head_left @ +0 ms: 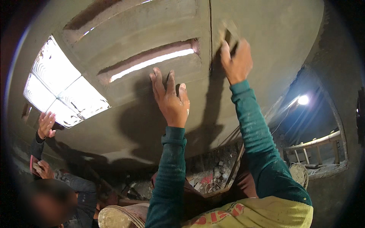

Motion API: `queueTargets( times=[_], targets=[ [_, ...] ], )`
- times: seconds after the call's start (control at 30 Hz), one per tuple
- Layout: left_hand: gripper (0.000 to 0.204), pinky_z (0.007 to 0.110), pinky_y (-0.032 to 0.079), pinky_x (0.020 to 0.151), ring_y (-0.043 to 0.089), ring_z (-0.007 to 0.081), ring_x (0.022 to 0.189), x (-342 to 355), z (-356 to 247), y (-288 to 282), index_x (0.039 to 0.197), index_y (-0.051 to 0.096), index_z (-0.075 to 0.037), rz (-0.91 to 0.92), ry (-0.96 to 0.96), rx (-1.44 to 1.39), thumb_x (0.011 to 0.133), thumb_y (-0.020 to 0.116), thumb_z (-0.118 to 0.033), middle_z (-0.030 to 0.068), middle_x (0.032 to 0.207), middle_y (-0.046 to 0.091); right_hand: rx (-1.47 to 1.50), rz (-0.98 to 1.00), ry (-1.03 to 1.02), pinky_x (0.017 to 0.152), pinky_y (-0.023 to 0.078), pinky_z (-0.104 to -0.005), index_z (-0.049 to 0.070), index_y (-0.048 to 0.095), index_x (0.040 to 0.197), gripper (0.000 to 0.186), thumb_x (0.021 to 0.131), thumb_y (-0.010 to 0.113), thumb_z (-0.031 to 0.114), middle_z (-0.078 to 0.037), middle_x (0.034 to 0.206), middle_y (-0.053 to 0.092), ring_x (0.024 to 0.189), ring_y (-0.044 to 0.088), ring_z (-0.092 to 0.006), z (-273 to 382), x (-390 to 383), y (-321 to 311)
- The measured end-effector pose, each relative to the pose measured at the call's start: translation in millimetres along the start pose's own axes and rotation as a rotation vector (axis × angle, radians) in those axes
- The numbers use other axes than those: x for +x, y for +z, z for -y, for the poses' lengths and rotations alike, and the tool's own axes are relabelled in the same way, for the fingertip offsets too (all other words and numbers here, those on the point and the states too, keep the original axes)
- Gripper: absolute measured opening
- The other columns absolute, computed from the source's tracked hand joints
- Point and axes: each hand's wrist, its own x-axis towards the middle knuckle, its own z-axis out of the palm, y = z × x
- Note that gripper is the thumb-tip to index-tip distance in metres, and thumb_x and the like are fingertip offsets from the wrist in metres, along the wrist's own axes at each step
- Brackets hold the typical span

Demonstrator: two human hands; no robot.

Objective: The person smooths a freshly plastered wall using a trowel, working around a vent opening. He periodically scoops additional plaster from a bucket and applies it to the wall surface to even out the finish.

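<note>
My right hand [238, 62] is raised against the grey plastered wall [262, 22], its fingers gripping a small tan sponge-like pad [228, 29] that is blurred by motion. The pad lies just right of a thin vertical groove [211, 38] in the plaster. My left hand [173, 100] holds nothing. Its fingers are spread and point up toward the wall, just under a long recessed slot [148, 60] with daylight coming through. I cannot tell whether those fingertips touch the plaster.
Bright glass blocks [64, 85] sit in the wall at left. Beside them a co-worker's hand [46, 124] is raised; their other hand [45, 170] holds a reddish flat tool [33, 165]. Below are a dirty bucket [118, 218] and rubble [216, 176]. A lamp [303, 100] glows in the right opening.
</note>
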Motion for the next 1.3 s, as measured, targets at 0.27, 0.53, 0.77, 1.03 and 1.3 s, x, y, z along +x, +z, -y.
queueTargets(
  times=[0.27, 0.53, 0.77, 1.03, 1.3],
  targets=[
    [0.044, 0.056, 0.031, 0.121, 0.028, 0.0485, 0.151, 2.8, -1.5, 6.3, 0.131, 0.064, -0.001, 0.016, -0.02, -0.026, 0.09, 0.071, -0.012, 0.0235, 0.163, 0.032, -0.099, 0.204, 0.323, 0.079, 0.051, -0.0478, -0.001, 0.061, 0.111, 0.042, 0.096, 0.068, 0.038, -0.021, 0.105, 0.061, 0.091, 0.063, -0.0385, -80.0, -113.7, -41.4],
    [0.039, 0.054, 0.029, 0.123, 0.027, 0.0464, 0.152, 5.4, 3.5, 12.2, 0.128, 0.068, -0.009, 0.012, -0.031, 0.041, 0.089, 0.072, -0.013, 0.0216, 0.164, 0.032, -0.021, 0.212, 0.088, 0.074, 0.051, -0.0475, 0.0, 0.059, 0.103, 0.038, 0.095, 0.068, 0.036, -0.022, 0.097, 0.059, 0.087, 0.062, -0.0414, 1.6, -60.9, -1.7],
    [0.034, 0.054, 0.029, 0.122, 0.029, 0.0454, 0.151, 6.5, 2.1, 4.1, 0.122, 0.071, -0.007, 0.042, -0.012, 0.012, 0.088, 0.072, -0.011, 0.0205, 0.163, 0.034, -0.267, 0.24, 0.54, 0.09, 0.05, -0.0522, -0.003, 0.058, 0.117, 0.05, 0.095, 0.068, 0.04, -0.026, 0.109, 0.062, 0.106, 0.061, -0.0454, -111.0, -182.4, -18.8],
    [0.035, 0.055, 0.029, 0.122, 0.03, 0.0472, 0.15, 9.9, 5.5, 6.8, 0.123, 0.069, -0.006, 0.021, -0.016, 0.007, 0.088, 0.07, -0.01, 0.0214, 0.163, 0.034, 0.068, 0.079, 0.158, 0.073, 0.049, -0.0489, -0.003, 0.06, 0.105, 0.045, 0.096, 0.067, 0.04, -0.022, 0.095, 0.06, 0.086, 0.061, -0.0392, -24.4, -38.2, -21.3],
    [0.033, 0.055, 0.03, 0.121, 0.03, 0.0465, 0.151, 8.2, 0.8, 4.5, 0.12, 0.07, -0.006, 0.031, -0.049, 0.012, 0.088, 0.07, -0.01, 0.0209, 0.163, 0.034, -0.081, -0.14, -0.229, 0.065, 0.05, -0.046, 0.002, 0.058, 0.096, 0.041, 0.093, 0.072, 0.04, -0.017, 0.083, 0.058, 0.074, 0.059, -0.0364, 17.1, 35.5, 16.5]
  ],
)
